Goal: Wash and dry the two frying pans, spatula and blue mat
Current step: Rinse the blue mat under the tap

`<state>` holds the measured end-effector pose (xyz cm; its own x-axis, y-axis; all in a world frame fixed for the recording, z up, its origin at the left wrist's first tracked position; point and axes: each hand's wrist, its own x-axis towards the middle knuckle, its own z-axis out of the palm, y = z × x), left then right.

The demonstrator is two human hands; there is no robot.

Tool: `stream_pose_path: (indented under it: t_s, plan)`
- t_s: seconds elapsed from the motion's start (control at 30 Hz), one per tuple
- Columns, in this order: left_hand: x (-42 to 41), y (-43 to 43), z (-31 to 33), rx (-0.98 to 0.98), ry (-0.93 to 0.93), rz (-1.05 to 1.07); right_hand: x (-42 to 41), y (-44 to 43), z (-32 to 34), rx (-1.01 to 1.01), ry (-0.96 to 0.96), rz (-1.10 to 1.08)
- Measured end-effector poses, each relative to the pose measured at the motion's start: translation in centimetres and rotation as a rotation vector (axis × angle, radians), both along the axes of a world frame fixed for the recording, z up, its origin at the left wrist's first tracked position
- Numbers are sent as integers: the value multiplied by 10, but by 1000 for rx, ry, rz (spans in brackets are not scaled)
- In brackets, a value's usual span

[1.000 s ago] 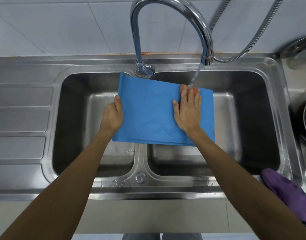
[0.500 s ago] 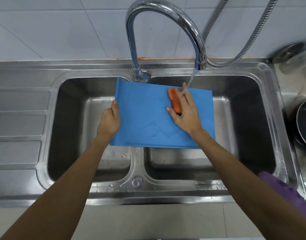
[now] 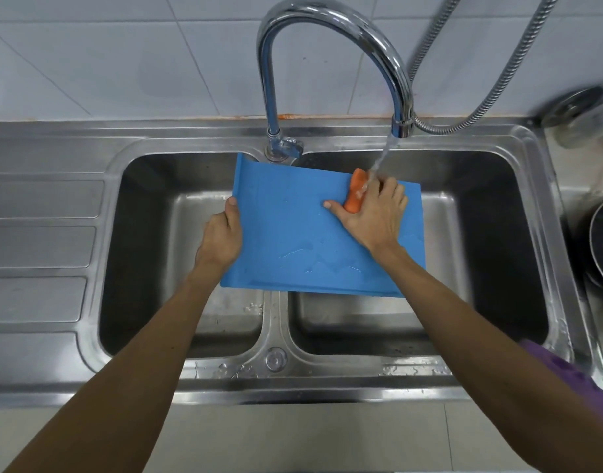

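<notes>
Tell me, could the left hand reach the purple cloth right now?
Probably not: the left hand grips the mat's left edge, and the right arm lies across the way to the cloth.

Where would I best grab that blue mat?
Probably the left edge of the blue mat, coming from the left, thumb on top, as the left hand grips it. It is a thin flat sheet held over the sink, and the right hand and sponge cover its far right part.

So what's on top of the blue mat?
An orange sponge under the right hand, with tap water pouring on them and puddles on the blue mat. The fingers hide most of the sponge.
</notes>
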<state>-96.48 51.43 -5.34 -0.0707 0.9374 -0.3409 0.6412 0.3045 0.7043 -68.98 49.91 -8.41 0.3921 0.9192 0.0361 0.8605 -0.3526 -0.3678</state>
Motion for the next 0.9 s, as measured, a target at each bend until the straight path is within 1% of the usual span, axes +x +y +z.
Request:
stream_pose_path:
  t_s: [0.07,0.13,0.2,0.3,0.37,0.4,0.47,0.53,0.63,0.7,0.73,0.77,0.87,0.9]
  plan:
    - [-1,0,0,14,12,0,-5,1,6,-81,45,-52]
    - [-2,1,-3,18,13,-7,0,-3,14,-171,106,-40]
    - [-4,2,-5,0,11,-2,13,-12,22,-237,139,46]
    - [-6,2,-9,-8,9,5,33,-21,30,-316,144,277]
    - [-4,2,-9,-5,8,5,40,-23,35,-352,114,325]
    - [-4,3,-8,-3,12,6,40,-23,37,-356,86,298]
    - [-4,2,-7,-2,17,8,34,-24,42,-344,26,161]
    - [-4,2,-6,-5,21,10,26,-26,46,-380,20,24]
    - [-3,2,-6,-12,21,12,27,-30,49,-442,20,-9]
    - [-3,2,-5,-7,14,13,32,-35,52,-447,-18,3]
    - [-2,2,-6,-1,12,11,34,-37,53,-421,-27,20]
    - [-3,2,-7,3,11,11,35,-37,52,-376,4,67]
    - [-3,1,-6,3,5,12,41,-31,45,-247,248,314]
    - [-2,2,-6,4,6,13,42,-30,41,-214,292,365]
